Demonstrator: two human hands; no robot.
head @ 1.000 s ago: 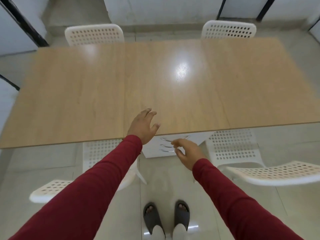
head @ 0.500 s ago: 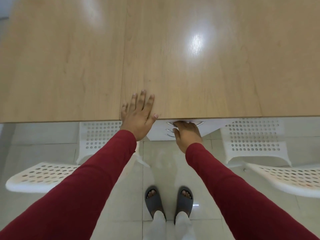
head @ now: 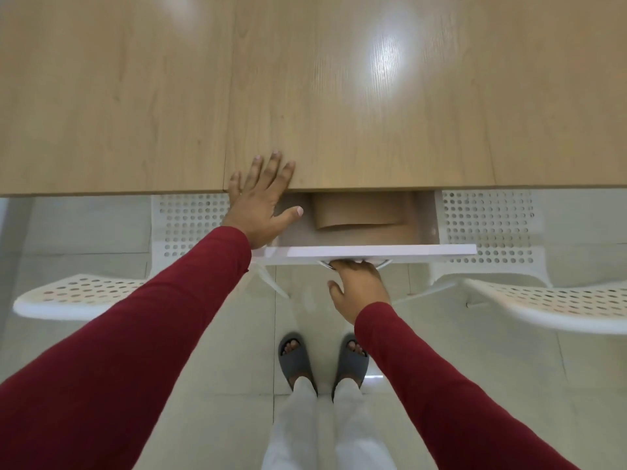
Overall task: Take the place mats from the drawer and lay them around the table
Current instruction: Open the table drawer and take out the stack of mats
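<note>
A white drawer stands pulled out from under the near edge of the wooden table. Inside lie tan place mats, stacked, their far part hidden under the tabletop. My right hand grips the metal drawer handle below the drawer front. My left hand lies flat with fingers spread on the table edge, its thumb over the drawer's left side.
Two white perforated chairs flank me: one at the left, one at the right, with their seats tucked partly under the table. My feet in grey slippers stand on the pale tiled floor.
My right hand has pulled the drawer out toward me, which uncovers the tan mats. My left hand has stayed pressed on the table edge. The view has tilted further down.
</note>
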